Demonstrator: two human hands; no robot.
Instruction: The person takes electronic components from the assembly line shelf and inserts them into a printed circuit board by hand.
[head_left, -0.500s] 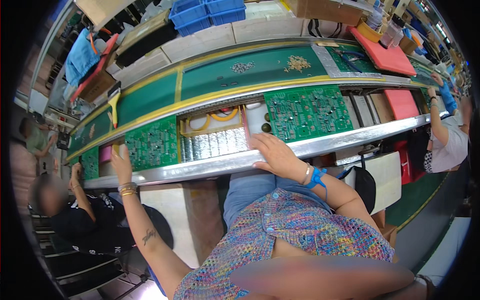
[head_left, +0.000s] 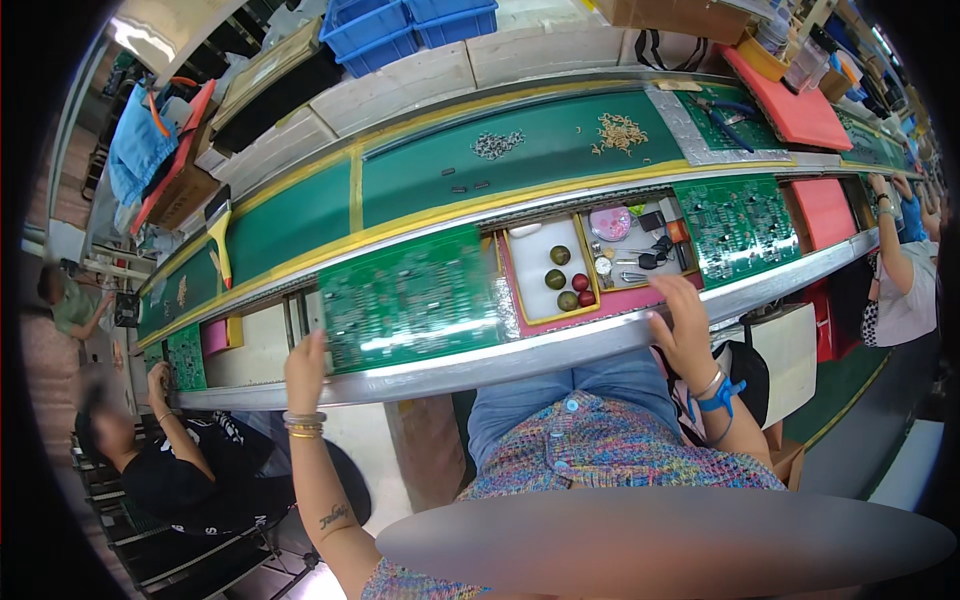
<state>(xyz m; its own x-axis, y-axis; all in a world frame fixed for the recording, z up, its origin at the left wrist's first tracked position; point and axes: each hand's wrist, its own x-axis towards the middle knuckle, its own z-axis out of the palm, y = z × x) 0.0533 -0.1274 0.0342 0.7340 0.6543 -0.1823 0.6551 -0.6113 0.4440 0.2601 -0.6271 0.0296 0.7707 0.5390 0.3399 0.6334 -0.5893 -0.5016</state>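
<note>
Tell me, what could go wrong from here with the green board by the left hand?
The left hand is at the board's left edge; an uneven push might skew it. Loose fruit in the open tray beside it could roll if jolted. The piled tan parts might scatter if bumped.

Person's two hands point(head_left: 684, 330); five round fruits point(head_left: 555, 279); three black components point(head_left: 459, 188); one brush point(head_left: 220, 238).

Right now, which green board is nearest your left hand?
The board beside the left hand, between it and the right hand; other boards lie farther off.
</note>
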